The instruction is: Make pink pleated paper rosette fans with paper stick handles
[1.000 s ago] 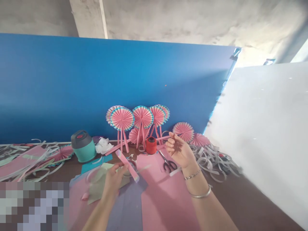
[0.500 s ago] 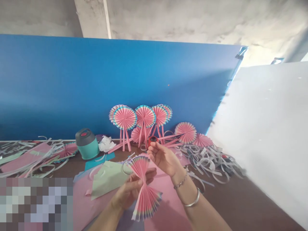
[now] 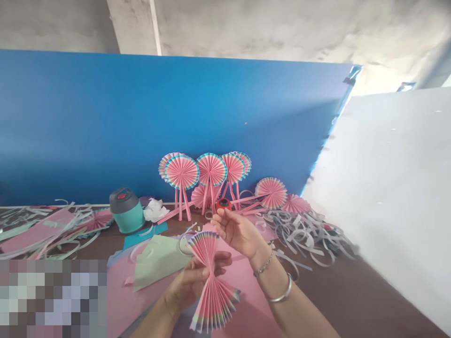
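Note:
A pleated pink paper fan (image 3: 218,298) with rainbow-tinted edges is pinched at its narrow middle by my left hand (image 3: 188,281). Its two halves flare out above and below my thumb, like a bow tie. My right hand (image 3: 237,232) is raised just above and right of the fan's upper half, apart from it. Its thumb and forefinger come together at the tips, and the other fingers curl loosely. Whatever is between them, if anything, is too small to make out. Behind these fingertips sits a red roll with a dark centre (image 3: 224,204).
Round pink paper fans (image 3: 182,172) on stick legs stand against the blue partition (image 3: 211,103). A teal pot with a grey lid (image 3: 127,211) is at left. Curled white strips (image 3: 310,237) heap at right. Pink and green sheets (image 3: 158,260) lie under my hands.
The fan has dipped a little, its lower half reaching slightly further down and right. My right hand's fingertips have shifted slightly left.

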`<state>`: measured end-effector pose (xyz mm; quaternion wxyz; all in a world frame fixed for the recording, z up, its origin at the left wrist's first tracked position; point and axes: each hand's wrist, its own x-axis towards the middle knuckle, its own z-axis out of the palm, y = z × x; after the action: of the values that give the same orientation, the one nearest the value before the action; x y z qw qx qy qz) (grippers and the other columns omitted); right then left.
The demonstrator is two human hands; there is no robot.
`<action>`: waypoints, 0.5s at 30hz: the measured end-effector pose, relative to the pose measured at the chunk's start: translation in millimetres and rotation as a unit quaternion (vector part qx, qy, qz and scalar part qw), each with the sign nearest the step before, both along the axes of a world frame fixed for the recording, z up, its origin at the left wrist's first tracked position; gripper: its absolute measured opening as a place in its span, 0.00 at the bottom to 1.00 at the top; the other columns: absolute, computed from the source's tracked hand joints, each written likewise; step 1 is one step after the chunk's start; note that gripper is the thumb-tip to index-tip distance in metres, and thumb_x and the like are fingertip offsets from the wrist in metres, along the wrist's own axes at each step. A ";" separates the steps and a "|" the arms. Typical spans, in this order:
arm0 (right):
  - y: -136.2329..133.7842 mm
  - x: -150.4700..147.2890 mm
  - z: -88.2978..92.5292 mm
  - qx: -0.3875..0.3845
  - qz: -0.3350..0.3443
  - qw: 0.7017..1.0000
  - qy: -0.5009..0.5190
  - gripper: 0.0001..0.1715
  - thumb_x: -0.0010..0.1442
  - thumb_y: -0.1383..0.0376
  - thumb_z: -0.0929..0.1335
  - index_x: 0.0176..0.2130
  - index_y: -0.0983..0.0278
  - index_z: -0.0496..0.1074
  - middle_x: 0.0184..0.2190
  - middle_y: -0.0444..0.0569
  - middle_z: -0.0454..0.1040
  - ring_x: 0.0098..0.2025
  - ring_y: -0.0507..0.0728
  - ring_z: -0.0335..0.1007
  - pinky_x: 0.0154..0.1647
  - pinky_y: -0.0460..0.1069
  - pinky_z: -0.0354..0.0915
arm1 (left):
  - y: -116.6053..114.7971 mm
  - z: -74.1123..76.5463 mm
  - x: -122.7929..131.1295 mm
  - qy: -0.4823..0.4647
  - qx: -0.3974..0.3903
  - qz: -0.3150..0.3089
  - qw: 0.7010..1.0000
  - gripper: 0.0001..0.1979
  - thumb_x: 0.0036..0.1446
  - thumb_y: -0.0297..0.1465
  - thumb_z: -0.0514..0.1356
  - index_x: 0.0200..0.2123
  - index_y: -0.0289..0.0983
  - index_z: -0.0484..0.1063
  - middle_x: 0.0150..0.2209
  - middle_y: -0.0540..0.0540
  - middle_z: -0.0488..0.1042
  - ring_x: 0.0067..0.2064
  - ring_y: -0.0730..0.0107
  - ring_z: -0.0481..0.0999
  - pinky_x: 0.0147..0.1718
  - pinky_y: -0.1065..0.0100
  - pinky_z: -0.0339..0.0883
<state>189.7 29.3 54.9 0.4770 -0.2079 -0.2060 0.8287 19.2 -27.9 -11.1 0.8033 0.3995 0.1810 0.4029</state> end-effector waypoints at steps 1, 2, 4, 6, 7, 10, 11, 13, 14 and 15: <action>2.1 3.1 -0.3 -0.003 -0.016 1.000 0.010 0.05 0.59 0.68 0.68 0.34 0.68 0.73 0.31 0.49 0.79 0.36 0.52 0.76 0.41 0.45 0.71 | -0.4 0.6 0.3 0.002 0.002 0.002 1.000 0.22 0.42 0.35 0.67 0.43 0.35 0.76 0.51 0.37 0.72 0.56 0.48 0.64 0.55 0.56 0.51; 3.9 6.5 -0.1 -0.006 -0.024 0.999 0.021 0.04 0.60 0.68 0.67 0.34 0.68 0.73 0.30 0.49 0.79 0.36 0.52 0.76 0.40 0.45 0.71 | -0.5 0.4 0.7 0.000 0.001 0.007 1.000 0.22 0.42 0.35 0.67 0.43 0.35 0.76 0.50 0.37 0.72 0.56 0.50 0.64 0.55 0.56 0.52; 5.2 11.5 1.2 -0.016 -0.017 0.999 0.043 0.05 0.60 0.69 0.66 0.34 0.68 0.72 0.30 0.48 0.79 0.36 0.52 0.76 0.40 0.45 0.71 | 0.3 -2.8 1.6 -0.010 -0.018 0.018 1.000 0.24 0.43 0.34 0.67 0.46 0.37 0.74 0.49 0.39 0.73 0.53 0.53 0.66 0.54 0.57 0.54; 3.0 10.7 2.6 -0.019 0.015 0.998 0.059 0.05 0.60 0.69 0.66 0.34 0.69 0.72 0.30 0.49 0.79 0.36 0.52 0.76 0.40 0.45 0.71 | 1.6 -7.6 2.7 -0.023 -0.046 0.024 0.998 0.26 0.44 0.33 0.66 0.50 0.40 0.72 0.49 0.40 0.72 0.50 0.55 0.68 0.52 0.55 0.56; 0.8 8.0 3.0 -0.019 0.037 0.997 0.063 0.05 0.60 0.69 0.66 0.35 0.69 0.72 0.30 0.49 0.79 0.36 0.52 0.76 0.41 0.45 0.71 | 2.0 -9.8 3.2 -0.031 -0.056 0.026 0.998 0.27 0.44 0.33 0.66 0.51 0.41 0.71 0.49 0.40 0.72 0.49 0.55 0.69 0.51 0.54 0.57; -6.0 -3.9 2.3 -0.023 0.092 0.993 0.073 0.05 0.60 0.69 0.66 0.36 0.70 0.72 0.30 0.49 0.78 0.37 0.52 0.76 0.42 0.44 0.71 | 1.4 -11.9 5.1 -0.053 -0.045 0.018 0.997 0.27 0.41 0.33 0.67 0.48 0.39 0.73 0.48 0.40 0.73 0.49 0.53 0.69 0.50 0.54 0.57; -7.4 -7.0 1.7 -0.027 0.101 0.992 0.076 0.06 0.60 0.69 0.66 0.36 0.70 0.72 0.30 0.49 0.78 0.37 0.52 0.76 0.42 0.44 0.71 | 0.7 -11.2 5.7 -0.057 -0.035 0.012 0.998 0.25 0.40 0.33 0.67 0.46 0.38 0.74 0.47 0.40 0.74 0.48 0.53 0.70 0.50 0.55 0.57; -7.2 -8.5 0.9 -0.037 0.097 0.991 0.081 0.06 0.60 0.69 0.66 0.36 0.70 0.72 0.31 0.50 0.78 0.37 0.52 0.76 0.42 0.45 0.71 | -0.6 -8.9 6.3 -0.060 -0.018 -0.001 0.998 0.20 0.40 0.32 0.67 0.41 0.36 0.76 0.43 0.40 0.75 0.46 0.55 0.70 0.48 0.58 0.59; -5.7 -6.6 1.0 -0.040 0.079 0.992 0.086 0.06 0.61 0.69 0.65 0.35 0.70 0.72 0.30 0.50 0.78 0.37 0.52 0.76 0.42 0.45 0.71 | -0.9 -7.9 6.2 -0.059 -0.013 -0.005 0.998 0.17 0.41 0.31 0.66 0.38 0.35 0.77 0.41 0.41 0.75 0.45 0.57 0.71 0.46 0.60 0.60; -3.3 -2.8 1.5 -0.040 0.053 0.994 0.091 0.07 0.61 0.70 0.65 0.35 0.70 0.72 0.30 0.49 0.78 0.36 0.51 0.76 0.42 0.45 0.71 | -0.8 -7.3 5.7 -0.057 -0.011 -0.006 0.998 0.15 0.42 0.31 0.66 0.36 0.34 0.77 0.39 0.42 0.75 0.43 0.60 0.71 0.45 0.62 0.60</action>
<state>186.9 26.0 56.4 0.4405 -0.1391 -0.1392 0.8759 24.9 -28.7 -18.4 0.8193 0.3681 0.1371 0.4176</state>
